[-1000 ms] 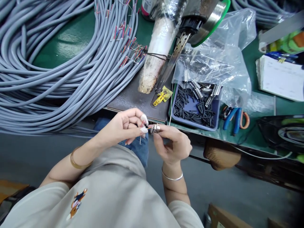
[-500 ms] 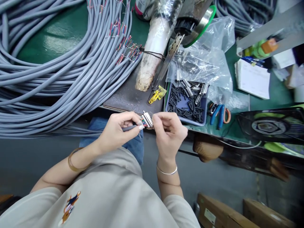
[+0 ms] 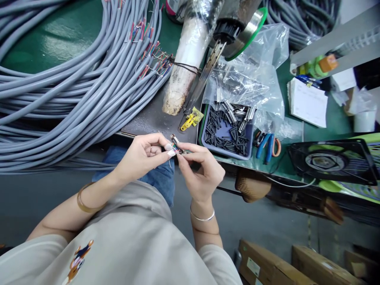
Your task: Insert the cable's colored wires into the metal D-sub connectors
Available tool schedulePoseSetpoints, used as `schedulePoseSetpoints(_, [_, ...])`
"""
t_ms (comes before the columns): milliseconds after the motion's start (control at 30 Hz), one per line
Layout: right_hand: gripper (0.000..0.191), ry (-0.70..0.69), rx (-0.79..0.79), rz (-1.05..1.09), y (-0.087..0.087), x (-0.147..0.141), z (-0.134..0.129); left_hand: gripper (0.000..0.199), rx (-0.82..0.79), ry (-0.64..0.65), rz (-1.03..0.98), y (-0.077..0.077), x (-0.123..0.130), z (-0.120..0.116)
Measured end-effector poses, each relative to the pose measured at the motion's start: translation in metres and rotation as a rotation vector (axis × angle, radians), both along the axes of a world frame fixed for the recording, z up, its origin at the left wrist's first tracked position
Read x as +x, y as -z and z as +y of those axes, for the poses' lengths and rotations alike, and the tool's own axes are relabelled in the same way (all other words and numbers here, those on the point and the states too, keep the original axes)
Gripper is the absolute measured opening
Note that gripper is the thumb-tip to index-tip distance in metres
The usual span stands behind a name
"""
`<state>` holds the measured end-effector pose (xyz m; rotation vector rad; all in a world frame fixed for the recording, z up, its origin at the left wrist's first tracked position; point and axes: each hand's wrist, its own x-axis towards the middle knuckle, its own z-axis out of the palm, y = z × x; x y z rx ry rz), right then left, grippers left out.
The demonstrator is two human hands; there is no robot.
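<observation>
My left hand (image 3: 145, 153) pinches the stripped end of a grey cable between thumb and fingertips; most of the cable end is hidden by the hand. Thin coloured wires (image 3: 175, 149) fan from it to a small multi-pin connector (image 3: 174, 139). The connector sits tilted between my two hands, over my lap just off the bench edge. My right hand (image 3: 202, 167) is closed on the connector's lower right end with thumb and forefinger. Which wires are attached to pins is too small to tell.
Grey cables (image 3: 89, 83) with stripped ends cover the bench's left side. A soldering iron (image 3: 204, 75) and a wrapped tube (image 3: 182, 75) point toward me. A blue tray (image 3: 251, 148) holds black sleeves and connectors. Pliers (image 3: 268, 148) and a black fan (image 3: 329, 160) lie farther right.
The connector has turned, with its pin side now facing upward more. My right fingers have shifted along it and lie closer to my left fingertips. The whole view has slid slightly.
</observation>
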<state>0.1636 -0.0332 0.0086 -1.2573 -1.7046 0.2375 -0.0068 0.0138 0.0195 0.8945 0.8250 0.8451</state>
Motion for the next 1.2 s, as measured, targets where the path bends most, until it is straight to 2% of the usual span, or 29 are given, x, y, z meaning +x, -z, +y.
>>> schedulePoseSetpoints(133, [0.016, -0.02, 0.03, 0.009, 0.004, 0.001, 0.004, 0.023, -0.01, 0.01, -0.002, 0.0, 0.003, 0.0])
schedulePoseSetpoints(300, [0.018, 0.141, 0.148, 0.141, 0.013, 0.011, 0.005, 0.019, -0.017, -0.068, 0.032, 0.0, 0.005, 0.004])
schedulePoseSetpoints(467, [0.017, 0.047, 0.034, 0.134, 0.018, 0.008, 0.007, 0.018, 0.002, -0.122, 0.057, 0.001, 0.006, 0.008])
schedulePoseSetpoints(700, [0.022, 0.06, 0.178, -0.043, 0.019, -0.002, 0.014, 0.022, 0.093, -0.225, 0.15, 0.002, 0.011, 0.014])
schedulePoseSetpoints(867, [0.021, 0.029, 0.152, 0.053, 0.021, -0.003, 0.021, 0.019, 0.141, -0.284, 0.131, 0.0, 0.014, 0.017])
schedulePoseSetpoints(1200, [0.022, 0.026, 0.161, 0.037, 0.018, -0.001, 0.029, 0.013, 0.276, -0.323, 0.174, 0.001, 0.018, 0.021])
